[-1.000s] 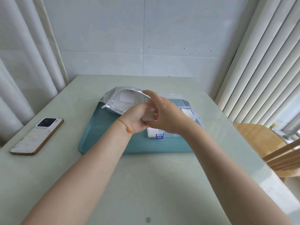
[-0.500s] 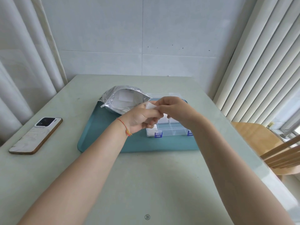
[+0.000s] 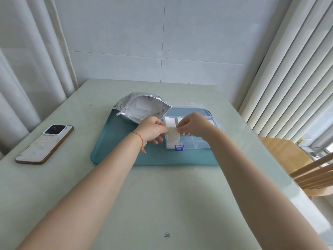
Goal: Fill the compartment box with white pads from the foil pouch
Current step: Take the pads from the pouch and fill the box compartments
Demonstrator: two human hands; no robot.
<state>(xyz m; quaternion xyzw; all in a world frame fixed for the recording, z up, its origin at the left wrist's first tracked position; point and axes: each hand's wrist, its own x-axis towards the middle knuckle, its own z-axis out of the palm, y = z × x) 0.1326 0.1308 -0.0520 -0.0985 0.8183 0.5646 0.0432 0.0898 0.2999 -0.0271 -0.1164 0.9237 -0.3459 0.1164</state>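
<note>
Square white pad (image 3: 173, 134) (thin, slightly translucent) between both hands.

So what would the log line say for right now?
step: pad held over box | left hand: pinches white pad | right hand: pinches same pad | compartment box: open, partly filled | foil pouch: open

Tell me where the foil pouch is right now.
In the head view the foil pouch lies open at the tray's far left corner, just left of the compartment box and beyond the left hand.
</note>
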